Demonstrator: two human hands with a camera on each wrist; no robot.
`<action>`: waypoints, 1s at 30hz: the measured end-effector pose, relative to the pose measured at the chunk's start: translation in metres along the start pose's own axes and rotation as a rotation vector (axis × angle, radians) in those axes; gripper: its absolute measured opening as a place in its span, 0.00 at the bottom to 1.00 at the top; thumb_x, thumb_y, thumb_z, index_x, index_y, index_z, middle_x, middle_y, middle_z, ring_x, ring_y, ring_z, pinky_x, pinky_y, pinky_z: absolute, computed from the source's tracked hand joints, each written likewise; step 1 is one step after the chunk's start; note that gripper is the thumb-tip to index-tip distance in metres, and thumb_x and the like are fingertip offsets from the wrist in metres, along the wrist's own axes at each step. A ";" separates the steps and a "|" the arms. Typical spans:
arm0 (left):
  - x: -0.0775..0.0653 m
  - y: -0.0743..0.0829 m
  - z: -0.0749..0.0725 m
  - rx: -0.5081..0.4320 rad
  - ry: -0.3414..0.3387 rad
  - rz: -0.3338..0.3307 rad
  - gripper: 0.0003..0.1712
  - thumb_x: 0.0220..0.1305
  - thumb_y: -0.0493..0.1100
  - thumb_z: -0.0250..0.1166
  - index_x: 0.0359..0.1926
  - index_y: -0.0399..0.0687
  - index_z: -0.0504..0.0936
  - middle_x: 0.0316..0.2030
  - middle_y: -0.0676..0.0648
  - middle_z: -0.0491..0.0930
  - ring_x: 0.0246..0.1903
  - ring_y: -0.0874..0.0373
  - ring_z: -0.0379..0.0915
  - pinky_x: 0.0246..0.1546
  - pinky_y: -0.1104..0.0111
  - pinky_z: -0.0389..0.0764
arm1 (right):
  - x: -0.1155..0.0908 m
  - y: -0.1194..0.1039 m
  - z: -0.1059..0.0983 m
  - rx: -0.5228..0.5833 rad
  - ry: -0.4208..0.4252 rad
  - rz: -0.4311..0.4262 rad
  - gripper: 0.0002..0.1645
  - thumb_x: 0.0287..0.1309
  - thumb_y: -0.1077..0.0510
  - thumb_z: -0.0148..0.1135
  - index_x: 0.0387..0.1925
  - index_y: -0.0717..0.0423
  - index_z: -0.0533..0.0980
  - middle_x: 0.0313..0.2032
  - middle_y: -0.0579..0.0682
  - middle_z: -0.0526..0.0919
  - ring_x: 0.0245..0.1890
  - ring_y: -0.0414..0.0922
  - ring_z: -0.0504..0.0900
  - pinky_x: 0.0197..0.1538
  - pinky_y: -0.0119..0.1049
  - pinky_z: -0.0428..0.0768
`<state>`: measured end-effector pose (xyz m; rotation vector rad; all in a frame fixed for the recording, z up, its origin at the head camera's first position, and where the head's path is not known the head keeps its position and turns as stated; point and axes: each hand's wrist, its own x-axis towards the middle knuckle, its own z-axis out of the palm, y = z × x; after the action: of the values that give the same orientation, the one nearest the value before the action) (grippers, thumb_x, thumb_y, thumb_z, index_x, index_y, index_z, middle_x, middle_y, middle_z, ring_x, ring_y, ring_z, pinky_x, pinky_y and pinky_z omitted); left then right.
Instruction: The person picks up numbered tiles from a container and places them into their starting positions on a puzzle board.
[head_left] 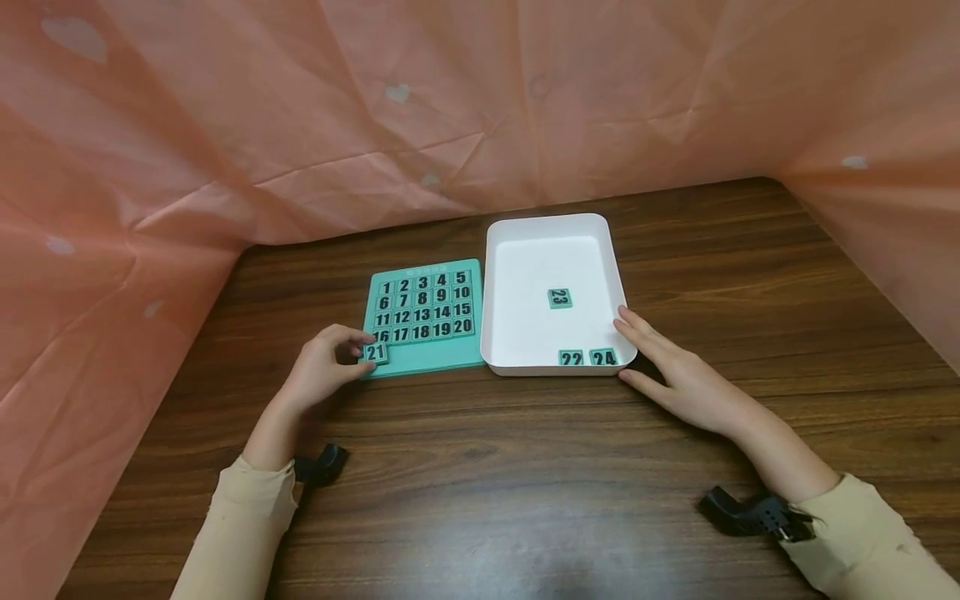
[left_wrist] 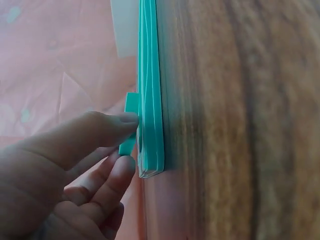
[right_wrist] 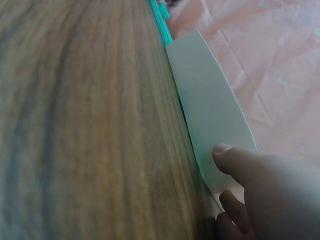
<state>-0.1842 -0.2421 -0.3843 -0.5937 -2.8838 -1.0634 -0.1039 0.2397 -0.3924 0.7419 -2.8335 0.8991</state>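
My left hand (head_left: 326, 364) pinches the number tile 21 (head_left: 376, 353) at the lower left corner of the teal number board (head_left: 431, 360). In the left wrist view, the thumb lies on the teal tile (left_wrist: 132, 102), which tilts against the board's face. Rows 1 to 20 fill the board above a bare bottom strip; the tile partly covers 16. With fairly straight fingers, my right hand (head_left: 686, 379) touches the near right corner of the white tray (head_left: 525, 292). Its thumb presses the tray's outer wall (right_wrist: 205, 95) in the right wrist view.
Inside the tray lie tile 23 (head_left: 559, 298), turned sideways, and tiles 22 (head_left: 571, 357) and 24 (head_left: 602, 357) by the near wall. Tray and board stand side by side on a dark wooden table (head_left: 465, 467). A pink curtain (head_left: 450, 108) encloses the back and sides.
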 end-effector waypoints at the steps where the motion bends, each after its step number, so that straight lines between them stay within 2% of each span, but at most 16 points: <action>1: 0.000 -0.001 0.000 0.001 0.001 0.002 0.18 0.55 0.38 0.72 0.47 0.39 0.82 0.43 0.41 0.76 0.40 0.50 0.73 0.44 0.57 0.70 | 0.000 0.000 0.000 0.000 0.000 -0.001 0.41 0.65 0.54 0.58 0.74 0.48 0.51 0.74 0.50 0.46 0.69 0.55 0.55 0.57 0.60 0.66; 6: -0.001 -0.003 0.000 0.020 -0.004 0.003 0.17 0.54 0.38 0.72 0.46 0.40 0.83 0.42 0.42 0.77 0.39 0.51 0.73 0.43 0.58 0.70 | 0.000 0.000 0.000 -0.002 -0.003 0.001 0.41 0.65 0.54 0.58 0.74 0.48 0.51 0.74 0.50 0.46 0.69 0.56 0.55 0.57 0.60 0.66; 12: -0.001 -0.004 -0.002 0.019 -0.045 -0.019 0.18 0.56 0.39 0.71 0.48 0.42 0.84 0.42 0.44 0.78 0.39 0.53 0.72 0.43 0.59 0.70 | 0.000 0.000 0.000 -0.005 0.000 -0.003 0.41 0.65 0.55 0.59 0.74 0.48 0.51 0.74 0.50 0.46 0.69 0.54 0.55 0.57 0.59 0.66; 19: 0.002 -0.005 -0.003 0.014 -0.056 -0.002 0.17 0.55 0.38 0.72 0.47 0.41 0.84 0.41 0.45 0.78 0.38 0.53 0.72 0.43 0.58 0.70 | 0.000 0.000 0.000 -0.009 -0.001 -0.001 0.41 0.65 0.55 0.59 0.74 0.48 0.51 0.74 0.50 0.46 0.70 0.54 0.55 0.58 0.60 0.66; 30: 0.005 -0.001 -0.002 -0.015 -0.059 -0.058 0.18 0.55 0.36 0.71 0.48 0.40 0.83 0.40 0.44 0.77 0.38 0.52 0.71 0.43 0.59 0.70 | 0.000 0.001 0.000 -0.004 -0.004 0.000 0.41 0.65 0.55 0.58 0.74 0.48 0.51 0.74 0.50 0.46 0.70 0.55 0.55 0.58 0.60 0.65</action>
<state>-0.1896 -0.2427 -0.3827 -0.5546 -2.9631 -1.0935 -0.1046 0.2402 -0.3926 0.7441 -2.8379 0.8920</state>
